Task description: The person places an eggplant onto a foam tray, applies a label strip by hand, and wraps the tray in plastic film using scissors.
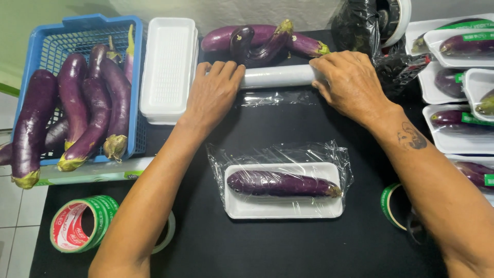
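Open black table [288, 247] below the tray [283, 206] and between tray and cling-film roll [275, 76], room enough there for a pass, though loose film [278, 98] trails from the roll. Hemmed left by the blue basket [36, 46], stacked white trays [169, 67] and tape rolls [82, 224]; right by packed trays [455, 139] and another tape roll [392, 206]. Blocked behind the roll by loose eggplants [267, 40] and a black bag [360, 25], close against it.

A black table [288, 247] carries a foam tray [283, 206], a cling-film roll [278, 76] and loose eggplants [267, 38]. A blue basket [46, 46], stacked trays [169, 67] and tape rolls [82, 224] sit left.
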